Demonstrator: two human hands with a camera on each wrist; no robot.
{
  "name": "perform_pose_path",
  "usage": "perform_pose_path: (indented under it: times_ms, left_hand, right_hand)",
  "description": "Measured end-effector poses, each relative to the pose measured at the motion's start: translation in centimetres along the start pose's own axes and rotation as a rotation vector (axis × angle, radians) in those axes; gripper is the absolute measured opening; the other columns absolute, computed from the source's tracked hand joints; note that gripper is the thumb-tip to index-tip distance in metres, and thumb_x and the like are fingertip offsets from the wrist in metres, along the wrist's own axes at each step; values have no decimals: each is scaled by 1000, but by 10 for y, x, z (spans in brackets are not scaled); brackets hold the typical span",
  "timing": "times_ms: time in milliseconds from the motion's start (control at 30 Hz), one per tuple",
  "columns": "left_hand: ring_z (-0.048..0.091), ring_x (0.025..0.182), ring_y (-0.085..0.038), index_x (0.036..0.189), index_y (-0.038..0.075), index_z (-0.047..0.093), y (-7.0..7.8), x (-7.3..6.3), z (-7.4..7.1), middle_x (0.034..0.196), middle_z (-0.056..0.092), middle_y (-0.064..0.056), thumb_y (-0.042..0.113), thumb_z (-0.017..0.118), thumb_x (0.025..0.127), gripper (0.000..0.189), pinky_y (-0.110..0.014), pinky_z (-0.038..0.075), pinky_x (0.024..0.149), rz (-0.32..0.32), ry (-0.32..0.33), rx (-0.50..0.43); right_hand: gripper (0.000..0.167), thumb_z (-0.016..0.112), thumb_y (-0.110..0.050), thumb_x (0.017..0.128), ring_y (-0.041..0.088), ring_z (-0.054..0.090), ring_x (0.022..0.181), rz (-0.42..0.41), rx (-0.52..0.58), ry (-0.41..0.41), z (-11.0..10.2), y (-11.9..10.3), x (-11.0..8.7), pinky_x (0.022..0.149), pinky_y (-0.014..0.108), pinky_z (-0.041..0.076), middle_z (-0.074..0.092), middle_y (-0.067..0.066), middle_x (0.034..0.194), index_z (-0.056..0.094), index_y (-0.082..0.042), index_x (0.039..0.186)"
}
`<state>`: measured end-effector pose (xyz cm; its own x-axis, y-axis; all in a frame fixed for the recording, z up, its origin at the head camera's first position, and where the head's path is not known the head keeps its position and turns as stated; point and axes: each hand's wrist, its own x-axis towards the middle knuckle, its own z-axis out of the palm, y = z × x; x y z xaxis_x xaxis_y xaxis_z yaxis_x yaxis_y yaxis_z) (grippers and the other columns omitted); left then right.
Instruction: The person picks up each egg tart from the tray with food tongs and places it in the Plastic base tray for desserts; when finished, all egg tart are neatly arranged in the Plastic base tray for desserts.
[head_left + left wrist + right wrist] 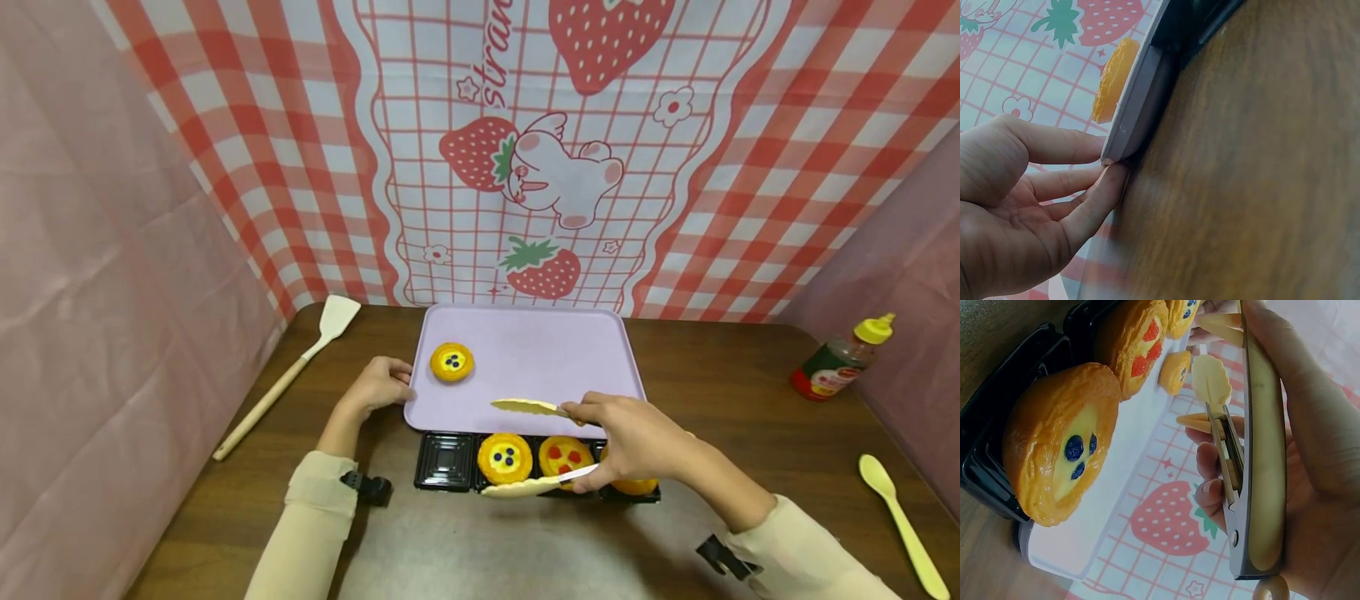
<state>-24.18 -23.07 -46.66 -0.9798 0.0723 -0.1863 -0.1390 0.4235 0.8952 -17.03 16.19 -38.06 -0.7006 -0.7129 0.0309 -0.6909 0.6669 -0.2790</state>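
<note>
My left hand (378, 385) pinches the left edge of a lilac tray (547, 350), fingers on both sides of its rim in the left wrist view. On the tray's left part sits a blueberry tart (452, 362). My right hand (641, 437) holds cream-tipped tongs (1265, 462), their tips spread apart over the black compartment box (445, 462) before the tray. Between the tips in the head view lies another blueberry tart (506, 457). Beside it is a tart with red fruit pieces (561, 456); at the right end, a blueberry tart (1063, 444) is partly hidden by my hand.
A white spatula (330, 321) with a wooden handle lies at the left. To the right stand a sauce bottle (836, 367) with a yellow cap and, nearer, a yellow spoon (900, 517). A strawberry-print checked cloth (705, 233) hangs behind the tray.
</note>
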Motion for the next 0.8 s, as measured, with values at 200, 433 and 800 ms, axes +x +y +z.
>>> perform_pose_path:
  times_ms: [200,433,800]
  left_hand:
    - [59,78,-22,117,-18,57,1,0,0,93,58,-19,-12,69,74,45,-31,57,69,-12,-3,-5]
    - [59,77,-22,119,-18,56,2,-1,0,94,57,-20,-12,69,75,46,-31,58,68,-21,-4,-4]
    - [59,77,-22,119,-18,56,1,0,0,94,58,-21,-11,70,76,46,-32,58,69,-16,-6,0]
  right_hand:
    - [95,79,-72,64,9,59,91,8,24,2,-3,-1,-1,75,36,54,60,-10,105,62,-11,135]
    - [95,81,-68,64,9,52,78,20,33,28,-17,-3,4,63,27,46,60,-10,104,61,-10,136]
    - [100,84,-66,61,15,51,79,-2,30,136,-44,1,46,65,31,45,62,-4,100,60,-5,136]
